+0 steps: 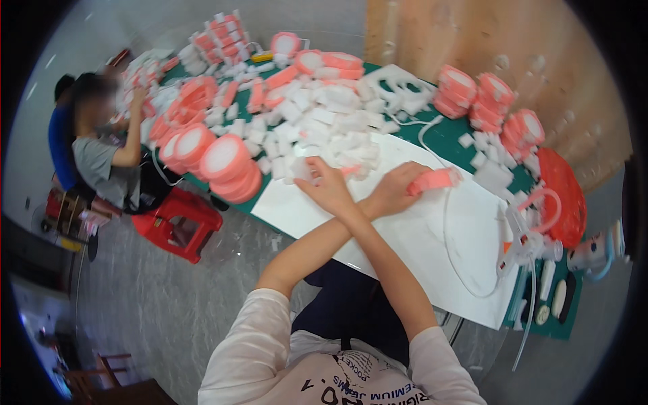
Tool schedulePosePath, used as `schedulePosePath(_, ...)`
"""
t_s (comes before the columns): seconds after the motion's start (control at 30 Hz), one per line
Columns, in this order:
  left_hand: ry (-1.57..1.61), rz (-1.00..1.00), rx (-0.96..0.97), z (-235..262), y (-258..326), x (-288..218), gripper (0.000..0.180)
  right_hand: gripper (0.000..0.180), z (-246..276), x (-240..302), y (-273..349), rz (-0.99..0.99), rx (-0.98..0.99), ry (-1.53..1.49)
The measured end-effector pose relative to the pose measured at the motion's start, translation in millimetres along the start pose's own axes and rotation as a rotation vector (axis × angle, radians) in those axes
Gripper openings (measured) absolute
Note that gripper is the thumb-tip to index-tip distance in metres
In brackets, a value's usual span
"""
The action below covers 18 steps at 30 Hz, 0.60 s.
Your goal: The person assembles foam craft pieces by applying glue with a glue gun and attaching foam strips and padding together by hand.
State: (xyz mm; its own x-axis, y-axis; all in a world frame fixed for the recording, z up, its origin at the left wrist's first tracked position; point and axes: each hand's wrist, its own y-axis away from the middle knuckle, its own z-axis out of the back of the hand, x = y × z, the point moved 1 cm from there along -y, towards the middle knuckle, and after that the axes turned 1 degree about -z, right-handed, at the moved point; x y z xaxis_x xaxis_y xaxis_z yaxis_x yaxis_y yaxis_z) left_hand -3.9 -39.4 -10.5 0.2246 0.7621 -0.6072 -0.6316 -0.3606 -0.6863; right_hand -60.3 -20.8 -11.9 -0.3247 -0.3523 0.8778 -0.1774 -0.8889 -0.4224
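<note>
My forearms cross over a white board (412,250) on the table, the right one on top. Reaching to the right, my left hand (391,191) is closed round a pink foam piece (435,180). My right hand (327,187) is at the left, its thumb and fingers curled on a small white foam block (301,170) at the edge of the pile. Just beyond both hands lies a heap of loose white foam blocks (331,125). A small pink bit (351,171) shows between the hands.
Round pink-and-white foam stacks stand at the left (229,165) and back right (496,101). A white cable (449,250) crosses the board to a clear plastic device (523,239). A red bag (561,196) lies at the right. Another person (111,152) sits left, near a red stool (179,223).
</note>
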Motion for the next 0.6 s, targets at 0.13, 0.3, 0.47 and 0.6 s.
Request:
schedulePosePath(0.13,0.041,0.004,0.044,4.5,-2.8,-6.3,0.035,0.041,3.2,6.9,-0.9,-0.027,0.004,-0.015)
schedulePosePath(0.3,0.068,0.03,0.004,2.6,-2.9,-4.9,0.034,0.042,3.1,10.2,-1.4,-0.023,-0.042,0.015)
schedulePosePath(0.47,0.108,0.15,-0.153,-4.0,-3.5,6.1,0.036,0.046,-1.0,-1.7,-1.7,0.201,-0.18,0.045)
schedulePosePath(0.6,0.125,0.237,-0.205,0.0,-7.1,7.8,0.033,0.048,37.4,59.7,4.9,0.328,-0.299,0.029)
